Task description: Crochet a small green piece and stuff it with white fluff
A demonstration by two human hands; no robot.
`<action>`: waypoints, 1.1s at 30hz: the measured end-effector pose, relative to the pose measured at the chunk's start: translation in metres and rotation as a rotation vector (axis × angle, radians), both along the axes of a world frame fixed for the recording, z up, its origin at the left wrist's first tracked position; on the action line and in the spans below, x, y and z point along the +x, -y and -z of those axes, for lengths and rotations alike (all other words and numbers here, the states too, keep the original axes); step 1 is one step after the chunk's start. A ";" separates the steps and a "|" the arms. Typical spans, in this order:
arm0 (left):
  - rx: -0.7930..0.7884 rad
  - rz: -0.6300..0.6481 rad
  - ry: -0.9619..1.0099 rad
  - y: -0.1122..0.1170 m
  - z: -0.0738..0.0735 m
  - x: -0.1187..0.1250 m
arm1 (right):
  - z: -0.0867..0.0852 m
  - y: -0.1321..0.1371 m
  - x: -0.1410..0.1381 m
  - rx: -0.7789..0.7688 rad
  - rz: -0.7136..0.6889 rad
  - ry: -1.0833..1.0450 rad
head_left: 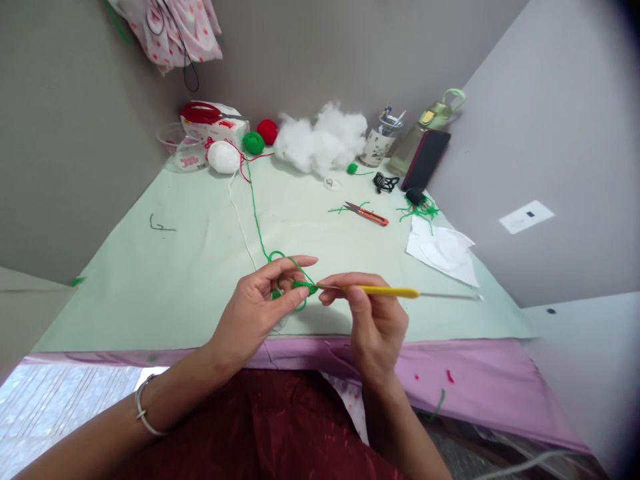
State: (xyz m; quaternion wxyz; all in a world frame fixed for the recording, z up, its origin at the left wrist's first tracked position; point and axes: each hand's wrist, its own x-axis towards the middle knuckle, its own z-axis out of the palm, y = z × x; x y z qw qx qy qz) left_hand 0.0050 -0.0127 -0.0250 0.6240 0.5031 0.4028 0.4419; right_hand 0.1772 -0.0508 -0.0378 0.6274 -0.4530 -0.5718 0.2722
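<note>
Between the thumb and fingers of my left hand is a small green crochet piece, partly hidden by the fingers. Green yarn loops over the raised index finger and trails back to a green yarn ball. My right hand grips a yellow-handled crochet hook, held level. Its thin metal tip meets the edge of the green piece near my left fingertips. A white strand also runs from a white yarn ball toward my left hand.
At the back stand white stuffing, a red yarn ball, red scissors, a pen cup, a bottle and a phone. Orange thread snips lie mid-table. White paper and a black hair clip are rightward.
</note>
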 end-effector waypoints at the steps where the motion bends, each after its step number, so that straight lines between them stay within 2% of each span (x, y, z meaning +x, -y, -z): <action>1: 0.010 -0.014 -0.007 0.000 0.000 0.001 | 0.002 0.001 0.000 0.060 0.014 0.113; 4: -0.044 -0.031 0.081 0.001 0.000 0.004 | 0.012 0.001 -0.002 0.278 0.066 0.448; 6: -0.196 0.019 0.212 0.000 -0.001 0.006 | 0.017 0.000 -0.004 0.369 0.116 0.583; 7: -0.290 0.057 0.277 -0.001 -0.002 0.006 | 0.018 -0.001 -0.004 0.383 0.135 0.579; 10: -0.465 0.130 0.406 -0.006 -0.005 0.005 | 0.012 -0.004 -0.006 0.255 0.132 0.278; 12: -0.441 0.124 0.431 -0.008 -0.007 0.003 | 0.006 -0.007 -0.007 0.114 0.085 -0.007; 14: -0.378 0.114 0.394 -0.008 -0.008 0.002 | 0.000 -0.011 -0.008 0.017 0.010 -0.168; 16: -0.319 0.097 0.324 -0.006 -0.008 0.003 | -0.001 -0.013 -0.010 -0.025 -0.023 -0.172; 18: -0.260 0.055 0.256 -0.004 -0.007 0.004 | 0.000 -0.012 -0.012 -0.008 0.001 -0.076; 21: -0.223 0.003 0.225 -0.001 -0.005 0.007 | 0.007 -0.006 -0.013 0.156 0.078 0.174; 24: -0.343 0.082 0.306 -0.002 -0.005 0.008 | 0.010 -0.001 -0.012 0.313 0.151 0.394; 26: -0.445 0.132 0.381 -0.005 -0.006 0.007 | 0.009 -0.001 -0.011 0.292 0.150 0.328; 28: -0.481 0.124 0.433 -0.007 -0.007 0.006 | 0.005 -0.004 -0.009 0.188 0.116 0.108; 31: -0.412 0.084 0.403 -0.007 -0.006 0.006 | 0.002 -0.010 -0.009 0.032 0.005 -0.172; 33: -0.319 0.072 0.326 -0.005 -0.005 0.006 | 0.003 -0.012 -0.010 -0.015 -0.055 -0.204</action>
